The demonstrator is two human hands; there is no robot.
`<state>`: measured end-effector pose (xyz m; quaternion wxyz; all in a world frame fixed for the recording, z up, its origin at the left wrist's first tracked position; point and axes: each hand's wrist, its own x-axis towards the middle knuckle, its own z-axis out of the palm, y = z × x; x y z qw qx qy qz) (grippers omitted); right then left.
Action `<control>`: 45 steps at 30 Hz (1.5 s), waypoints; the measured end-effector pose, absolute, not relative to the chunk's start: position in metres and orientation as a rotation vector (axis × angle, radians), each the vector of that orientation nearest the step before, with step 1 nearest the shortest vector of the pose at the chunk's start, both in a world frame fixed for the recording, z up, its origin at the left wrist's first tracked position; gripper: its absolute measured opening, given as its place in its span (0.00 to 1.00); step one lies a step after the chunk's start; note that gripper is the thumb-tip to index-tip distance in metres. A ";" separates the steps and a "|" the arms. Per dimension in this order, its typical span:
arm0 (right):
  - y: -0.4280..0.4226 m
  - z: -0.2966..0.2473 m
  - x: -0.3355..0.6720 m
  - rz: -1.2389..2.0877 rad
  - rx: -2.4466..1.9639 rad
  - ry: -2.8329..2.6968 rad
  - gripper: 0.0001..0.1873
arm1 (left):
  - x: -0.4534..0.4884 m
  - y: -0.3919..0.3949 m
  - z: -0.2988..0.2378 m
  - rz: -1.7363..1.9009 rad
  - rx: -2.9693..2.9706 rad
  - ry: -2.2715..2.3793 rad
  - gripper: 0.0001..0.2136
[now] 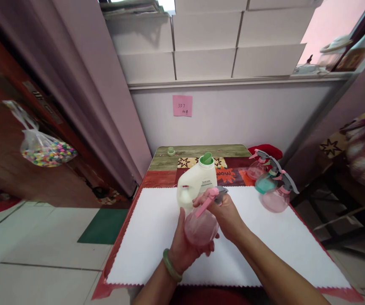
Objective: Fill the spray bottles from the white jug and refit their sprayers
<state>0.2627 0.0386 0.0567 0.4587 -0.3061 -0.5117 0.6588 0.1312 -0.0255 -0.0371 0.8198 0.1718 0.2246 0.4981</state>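
A pink spray bottle [200, 228] is held over the white mat [150, 237]. My left hand [182, 248] cups its round body from below, fingers wrapped round it. My right hand [225, 212] grips the grey and pink spray head [214, 195] on top. Just behind stands a white jug [197, 183] with an open green spout; its green cap [171, 151] lies at the far left of the table. A green bangle [171, 266] sits on my left wrist.
Three more spray bottles, two pink [274, 199] [257, 168] and one teal [266, 183], stand at the table's right side. A chair [344, 178] with cloth is at the right. A bag of coloured beads [47, 151] hangs at the left. A pink note [182, 105] is on the wall.
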 end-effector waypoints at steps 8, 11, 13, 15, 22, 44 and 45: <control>0.049 0.051 0.265 1.466 -0.848 -1.116 0.21 | 0.145 -0.033 -0.049 1.371 0.415 0.547 0.30; 0.052 0.056 0.268 1.523 -0.800 -1.212 0.21 | 0.144 -0.027 -0.054 1.304 0.386 0.517 0.28; 0.054 0.061 0.272 1.532 -0.748 -1.279 0.19 | 0.142 -0.023 -0.054 1.177 0.385 0.492 0.36; 0.056 0.064 0.275 1.501 -0.727 -1.319 0.18 | 0.140 -0.019 -0.053 1.069 0.390 0.485 0.46; 0.060 0.065 0.283 1.527 -0.638 -1.321 0.22 | 0.138 -0.016 -0.049 1.042 0.307 0.604 0.44; 0.093 -0.066 0.380 1.227 -1.106 -0.795 0.34 | 0.093 -0.004 -0.012 1.499 0.343 0.902 0.31; 0.088 -0.079 0.380 1.158 -1.192 -0.891 0.35 | 0.088 0.003 -0.003 1.543 0.377 0.905 0.30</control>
